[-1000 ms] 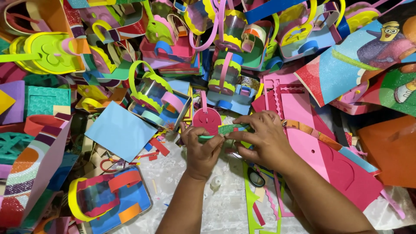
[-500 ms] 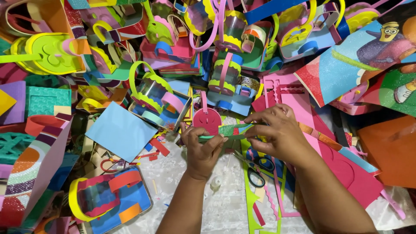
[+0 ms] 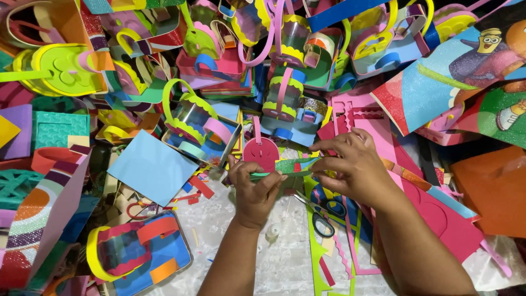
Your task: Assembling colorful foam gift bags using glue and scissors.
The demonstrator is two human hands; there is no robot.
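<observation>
At centre frame I pinched a green glitter strip (image 3: 287,166) between both hands: my left hand (image 3: 255,189) closed on its near end, my right hand (image 3: 353,167) gripped the far end, keeping it taut and level. Scissors (image 3: 318,216) lay just below, within reach.

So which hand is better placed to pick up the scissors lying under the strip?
Probably the right hand. The scissors lie just below its wrist, handles toward that side. The left hand grips the green glitter strip more fully and could keep holding it; the right only pinches its end.
</observation>
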